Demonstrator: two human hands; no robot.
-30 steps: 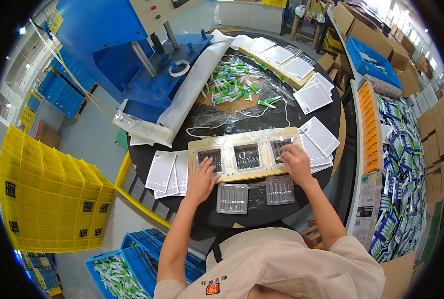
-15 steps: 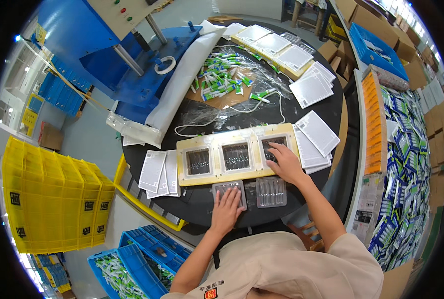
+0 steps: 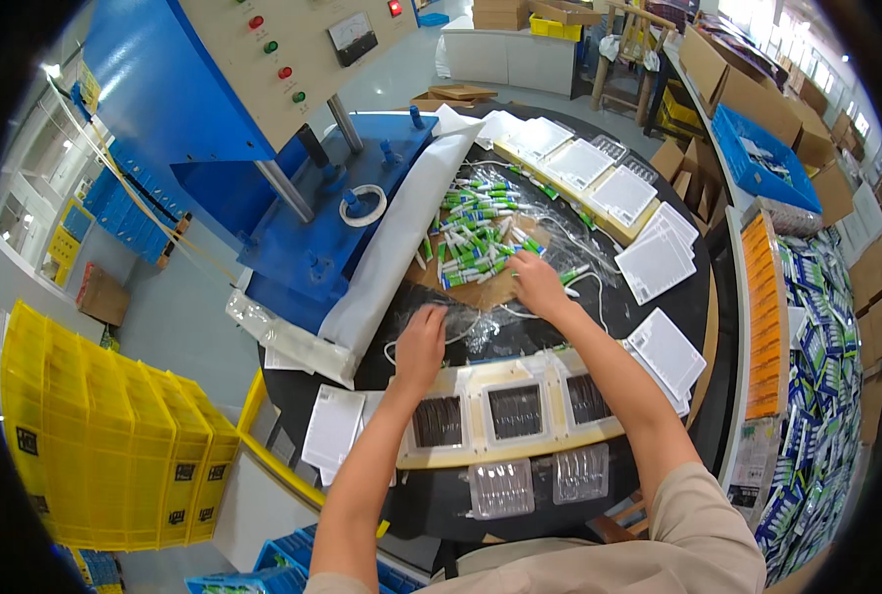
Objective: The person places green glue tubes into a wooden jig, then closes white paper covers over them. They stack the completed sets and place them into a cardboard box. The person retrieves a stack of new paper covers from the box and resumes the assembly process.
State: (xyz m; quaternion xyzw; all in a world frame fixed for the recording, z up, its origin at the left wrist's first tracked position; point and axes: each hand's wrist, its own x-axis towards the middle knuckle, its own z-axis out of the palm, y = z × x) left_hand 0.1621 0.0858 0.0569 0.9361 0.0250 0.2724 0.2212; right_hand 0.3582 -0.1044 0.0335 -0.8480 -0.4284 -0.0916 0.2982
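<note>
My right hand (image 3: 540, 286) reaches to the near right edge of a pile of small green-and-white tubes with blue ends (image 3: 476, 230). Its fingers are drawn together against the tubes; what they pinch is hidden. My left hand (image 3: 421, 346) is curled above crumpled clear film, left of my right hand, its fingertips closed on something too small to make out. Beneath my forearms lies a cream frame (image 3: 475, 416) with three windows, each holding a ribbed clear insert. Two clear blister trays (image 3: 501, 489) (image 3: 581, 473) lie along its near side.
A blue press (image 3: 293, 228) with a white sheet along its edge stands at the left. Stacks of white cards (image 3: 334, 426) (image 3: 667, 351) flank the frame. A second frame (image 3: 570, 183) with cards lies at the back. Yellow crates (image 3: 114, 426) stand left; packaged goods (image 3: 807, 396) lie right.
Both hands have moved forward from the near tray and the frame's right window, to the tube pile and the film beside it. The view has shifted, showing more of the press.
</note>
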